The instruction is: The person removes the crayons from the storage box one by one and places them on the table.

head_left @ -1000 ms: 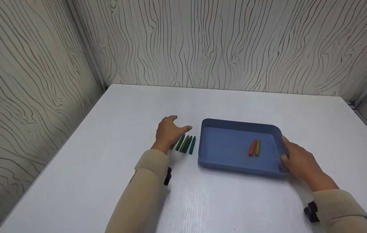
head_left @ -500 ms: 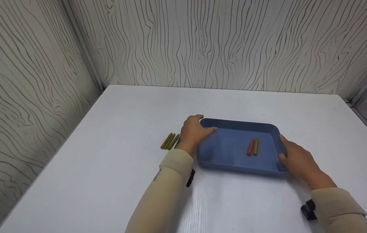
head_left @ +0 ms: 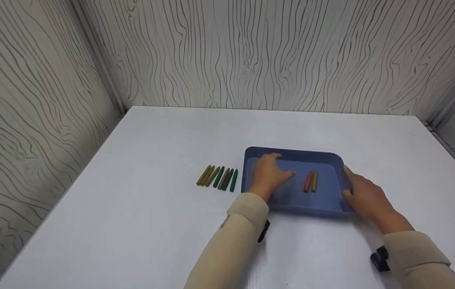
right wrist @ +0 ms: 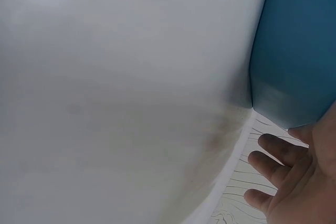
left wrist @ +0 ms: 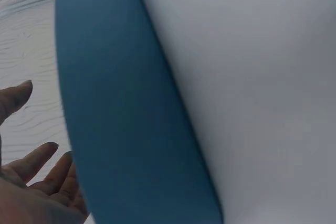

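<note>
A shallow blue tray [head_left: 303,209] sits on the white table. My left hand [head_left: 268,176] hovers over the tray's left part, thumb and fingers spread apart and nothing between them. Ahead of its thumb lie a red crayon [head_left: 307,182] and a yellow crayon [head_left: 314,182], side by side in the tray. At the tray's right wall, my right hand [head_left: 368,196] holds the rim, with the thumb over the edge. The left wrist view has the tray's outer wall [left wrist: 121,98] in front of the spread fingers [left wrist: 39,161].
Left of the tray, a row of several crayons [head_left: 217,178] in olive, yellow and green lies on the white table [head_left: 139,200]. Wood-grain patterned panels [head_left: 247,56] stand behind the table and at both sides.
My left hand has moved right, from above the crayon row to over the tray, uncovering the row. My right hand stays at the tray's right rim.
</note>
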Demonstrator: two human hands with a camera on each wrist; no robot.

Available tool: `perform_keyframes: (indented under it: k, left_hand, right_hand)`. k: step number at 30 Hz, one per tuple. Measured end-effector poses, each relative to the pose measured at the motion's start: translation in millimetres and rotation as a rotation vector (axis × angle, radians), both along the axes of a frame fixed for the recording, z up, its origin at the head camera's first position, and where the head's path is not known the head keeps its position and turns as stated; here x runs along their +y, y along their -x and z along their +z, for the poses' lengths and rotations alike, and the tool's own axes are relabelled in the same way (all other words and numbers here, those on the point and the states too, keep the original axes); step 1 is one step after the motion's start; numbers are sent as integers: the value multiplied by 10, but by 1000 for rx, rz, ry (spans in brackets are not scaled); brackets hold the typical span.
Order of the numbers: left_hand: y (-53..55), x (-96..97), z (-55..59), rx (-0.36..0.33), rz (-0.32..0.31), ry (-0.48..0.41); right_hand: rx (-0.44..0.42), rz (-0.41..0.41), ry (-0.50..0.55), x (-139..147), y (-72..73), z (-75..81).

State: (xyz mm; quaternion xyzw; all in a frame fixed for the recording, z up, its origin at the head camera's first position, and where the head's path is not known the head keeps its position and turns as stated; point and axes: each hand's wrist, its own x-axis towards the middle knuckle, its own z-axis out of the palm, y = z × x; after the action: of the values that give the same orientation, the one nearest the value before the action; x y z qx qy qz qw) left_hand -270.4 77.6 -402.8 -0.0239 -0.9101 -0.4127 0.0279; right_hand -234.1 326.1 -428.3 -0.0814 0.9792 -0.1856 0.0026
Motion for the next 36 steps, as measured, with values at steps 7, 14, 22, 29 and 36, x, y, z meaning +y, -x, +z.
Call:
perform_keyframes:
  k: [7, 14, 22, 29, 36]
  left_hand:
    - [-57, 208, -99, -17, -26, 20]
    - [-91, 354, -165, -14, -20, 60]
    - [-107, 476, -242, -6, -31, 194]
    - [-109, 570, -264, 0, -25, 242]
    - [-101, 636, -276, 43, -44, 375]
  right_hand:
    - [3, 1, -16, 6, 0, -7]
    - [12, -4, -1, -12, -8, 1]
    - [6, 0, 11, -22, -17, 3]
    - [-3, -13, 16, -10, -24, -3]
    - [-1, -14, 16, 9, -38, 0]
